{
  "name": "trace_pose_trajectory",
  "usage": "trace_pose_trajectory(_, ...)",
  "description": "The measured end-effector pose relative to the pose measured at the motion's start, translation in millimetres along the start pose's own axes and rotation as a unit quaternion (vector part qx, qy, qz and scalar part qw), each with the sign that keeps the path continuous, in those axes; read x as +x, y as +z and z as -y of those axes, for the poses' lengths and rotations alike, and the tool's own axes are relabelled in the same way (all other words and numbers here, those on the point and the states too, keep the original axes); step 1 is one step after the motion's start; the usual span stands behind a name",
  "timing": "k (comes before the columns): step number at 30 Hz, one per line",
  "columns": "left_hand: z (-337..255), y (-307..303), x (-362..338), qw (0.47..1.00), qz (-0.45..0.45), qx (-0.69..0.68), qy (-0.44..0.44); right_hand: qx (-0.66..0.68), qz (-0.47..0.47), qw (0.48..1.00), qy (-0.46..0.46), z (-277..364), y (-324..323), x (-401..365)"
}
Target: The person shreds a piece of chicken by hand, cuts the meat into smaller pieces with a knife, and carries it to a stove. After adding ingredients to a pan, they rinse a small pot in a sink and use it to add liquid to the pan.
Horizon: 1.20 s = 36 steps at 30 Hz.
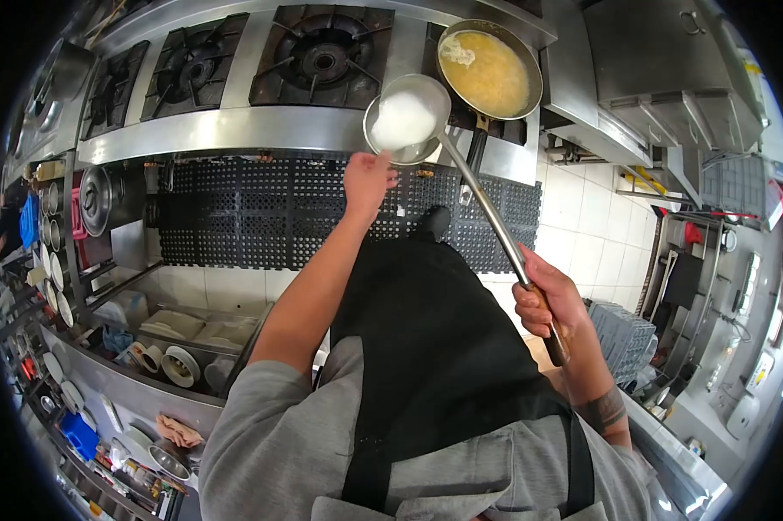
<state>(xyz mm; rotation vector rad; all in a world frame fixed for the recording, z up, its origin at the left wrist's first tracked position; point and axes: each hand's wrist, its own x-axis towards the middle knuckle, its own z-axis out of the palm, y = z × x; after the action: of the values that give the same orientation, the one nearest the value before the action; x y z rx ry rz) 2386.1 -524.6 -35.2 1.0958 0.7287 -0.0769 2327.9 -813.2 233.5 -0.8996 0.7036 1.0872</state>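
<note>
My right hand (543, 300) grips the long steel handle of a ladle (406, 119), whose round bowl holds a white heap and hovers over the front edge of the stove. My left hand (367, 181) reaches out just below the ladle's bowl, fingers closed near its rim; whether it pinches anything I cannot tell. Beyond the ladle, a frying pan (491, 69) full of yellow liquid with a pale lump sits on the right burner. I wear a grey top and a black apron.
A steel gas stove (261, 126) has several unlit burners to the left. A black rubber mat (261, 213) covers the floor. Shelves with bowls and containers (174, 347) stand at the left; grey crates (621, 334) and steel counters are at the right.
</note>
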Motion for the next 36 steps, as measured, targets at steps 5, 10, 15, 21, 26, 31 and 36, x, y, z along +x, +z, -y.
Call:
trace_pose_trajectory(5, -11.1, -15.4, 19.5, 0.999, 0.024, 0.012, 0.036, -0.113, -0.087, 0.987, -0.078, -1.6, 8.8, -15.7)
trace_pose_trajectory(10, 4.6, 7.4, 8.0, 0.995, -0.021, -0.097, 0.005, -0.192, -0.112, 0.969, -0.107, -3.4, 6.7, -15.7)
trace_pose_trajectory(15, -6.5, 13.3, -14.8, 0.991, 0.042, -0.038, -0.124, -0.366, -0.181, 0.905, -0.117, -14.4, 0.4, 0.1)
trace_pose_trajectory(21, -5.5, 1.7, 7.4, 1.000, -0.008, 0.002, -0.004, -0.555, -0.228, 0.788, -0.136, -20.5, -2.7, 41.1)
trace_pose_trajectory(26, -11.8, 4.9, 6.6, 1.000, 0.026, 0.003, 0.016, -0.547, -0.206, 0.804, -0.105, -13.0, 0.3, 49.2)
trace_pose_trajectory(31, -11.4, 2.0, 10.5, 0.999, 0.035, -0.019, 0.012, -0.464, -0.168, 0.869, -0.035, -2.4, 14.8, 35.9)
trace_pose_trajectory(36, -13.4, 2.0, 9.6, 0.999, 0.037, -0.019, 0.009, -0.374, -0.146, 0.916, 0.005, 14.0, 21.2, 27.5)
